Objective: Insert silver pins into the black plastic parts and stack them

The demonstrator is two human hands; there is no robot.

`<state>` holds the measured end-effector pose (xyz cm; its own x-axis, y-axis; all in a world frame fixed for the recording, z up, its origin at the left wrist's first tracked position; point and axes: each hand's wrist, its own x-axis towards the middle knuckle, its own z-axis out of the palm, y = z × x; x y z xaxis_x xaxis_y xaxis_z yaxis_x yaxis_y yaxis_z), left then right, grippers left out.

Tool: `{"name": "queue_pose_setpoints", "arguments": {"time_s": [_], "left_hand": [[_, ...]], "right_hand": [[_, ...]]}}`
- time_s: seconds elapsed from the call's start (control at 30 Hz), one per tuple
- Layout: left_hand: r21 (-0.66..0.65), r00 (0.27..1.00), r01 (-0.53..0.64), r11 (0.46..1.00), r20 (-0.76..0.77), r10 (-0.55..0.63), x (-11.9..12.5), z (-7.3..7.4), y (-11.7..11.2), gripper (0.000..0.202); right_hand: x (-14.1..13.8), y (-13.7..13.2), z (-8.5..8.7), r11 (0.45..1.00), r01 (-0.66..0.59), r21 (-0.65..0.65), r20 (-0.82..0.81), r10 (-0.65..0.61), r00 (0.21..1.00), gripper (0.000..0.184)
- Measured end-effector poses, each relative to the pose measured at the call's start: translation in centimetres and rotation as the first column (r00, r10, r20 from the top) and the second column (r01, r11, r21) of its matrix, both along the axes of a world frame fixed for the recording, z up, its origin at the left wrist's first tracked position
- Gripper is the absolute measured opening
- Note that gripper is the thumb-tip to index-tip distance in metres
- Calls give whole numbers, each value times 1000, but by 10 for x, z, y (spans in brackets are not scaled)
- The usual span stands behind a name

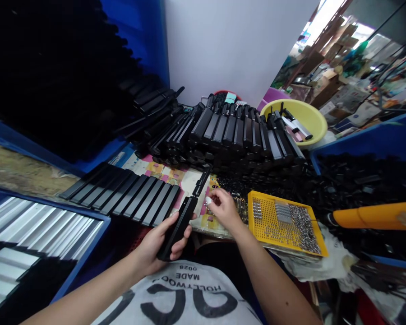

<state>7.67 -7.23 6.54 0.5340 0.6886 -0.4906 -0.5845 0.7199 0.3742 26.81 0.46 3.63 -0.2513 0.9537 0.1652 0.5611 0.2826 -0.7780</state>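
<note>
My left hand is wrapped round a long black rectangular case, which points away from me and tilts up to the right. A narrow black slotted arm extends from its far end. Close to that end, my right hand has thumb and fingers pinched together, apart from the case. White covering wraps one of its fingertips. Whatever sits in that pinch, if anything, is too small to make out. Left of the case lies a row of similar flat black cases.
Black cases with arms are piled along the back. A yellow perforated tray with small metal parts lies right, near a yellow basin. Blue crates stand on both sides; the near left one holds silvery strips.
</note>
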Motion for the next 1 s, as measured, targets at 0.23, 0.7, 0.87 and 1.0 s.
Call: {"name": "queue_pose_setpoints", "arguments": {"time_s": [0.23,0.7,0.87,1.0], "left_hand": [[67,996,22,998,-83,-16,4,2,-2,32],[219,957,154,964,-275,-90,4,-1,-1,32],[433,692,432,791,-722,17,-21,19,-1,43],[601,591,617,508,-780,205,-15,25,1,44]], "right_hand": [[-19,-17,31,998,60,10,-357,-53,932,9],[-15,-40,11,871,-254,-421,-780,-204,592,40],[41,-4,23,894,-274,-355,-773,-116,623,64],[35,5,29,898,-271,-346,-683,-43,729,68]]}}
